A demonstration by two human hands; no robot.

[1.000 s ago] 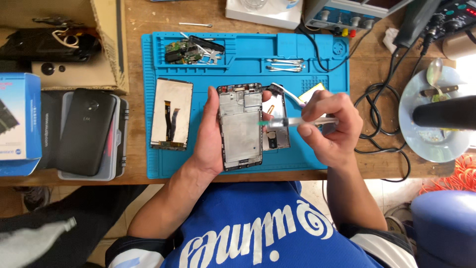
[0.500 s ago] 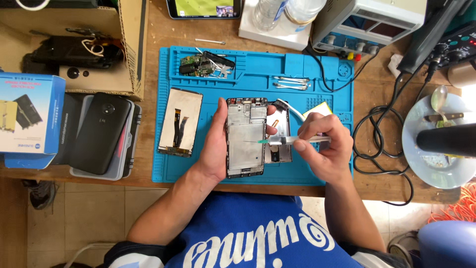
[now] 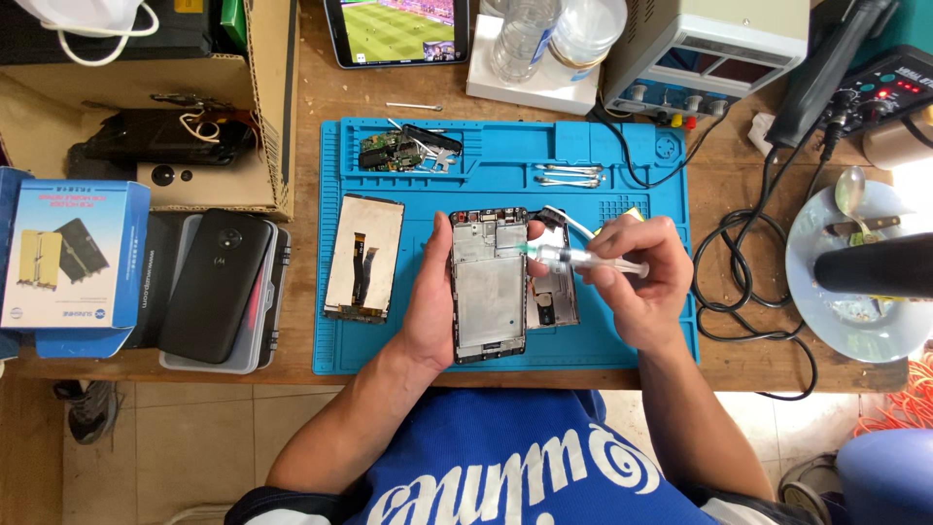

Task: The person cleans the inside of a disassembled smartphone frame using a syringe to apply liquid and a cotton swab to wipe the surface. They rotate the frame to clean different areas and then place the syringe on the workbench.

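Wooden tabletop (image 3: 292,345) under blue silicone mat (image 3: 505,160) | my left hand (image 3: 428,306) grips bare grey phone frame (image 3: 489,292) above mat | right hand (image 3: 637,282) pinches clear green-tipped syringe (image 3: 573,258), tip at frame's top-right edge | dispensing step, I judge; needs steadiness | detached screen panel (image 3: 362,258) left.

A bare grey phone frame (image 3: 489,284) stands lengthwise, with a clear green-tipped syringe (image 3: 573,259) lying level across its top edge.

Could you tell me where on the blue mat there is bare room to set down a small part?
Free: the blue mat strip between circuit board and swabs, and its front edge below the screen panel. Crowded: the middle, under both hands.
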